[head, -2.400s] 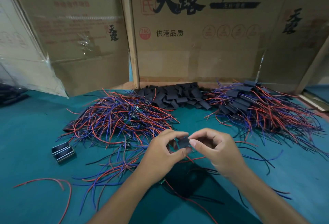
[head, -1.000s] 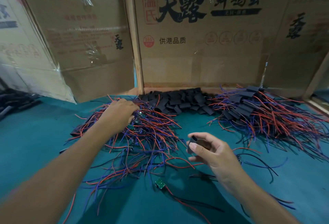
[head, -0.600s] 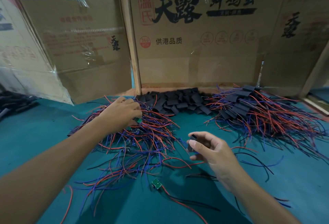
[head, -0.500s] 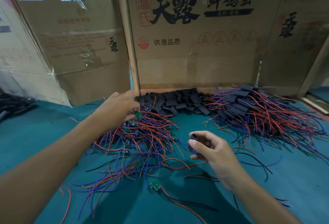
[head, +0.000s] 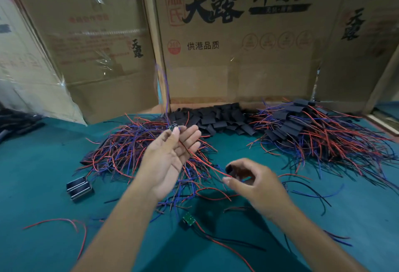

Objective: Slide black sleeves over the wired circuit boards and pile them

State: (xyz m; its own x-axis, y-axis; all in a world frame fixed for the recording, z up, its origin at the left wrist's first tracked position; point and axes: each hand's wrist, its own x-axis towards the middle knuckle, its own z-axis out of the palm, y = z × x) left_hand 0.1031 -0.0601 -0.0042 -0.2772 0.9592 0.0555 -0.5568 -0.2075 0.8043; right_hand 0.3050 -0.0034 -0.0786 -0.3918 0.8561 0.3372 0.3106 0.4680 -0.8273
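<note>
Since the left hand [head: 170,159] pinches that featherlight circuit board [head: 172,126] by its edge, floppy wires dangling, the right hand [head: 250,182] pinches the soft black sleeve [head: 230,169].

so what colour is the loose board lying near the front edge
Green board, in the head view.

1 head-worn view – looking forward and down, close over the green table [head: 43,163] – toward cardboard boxes [head: 237,55].

left hand [head: 170,157] lifted from wire heap [head: 138,150], pinching circuit board [head: 173,126]
</note>
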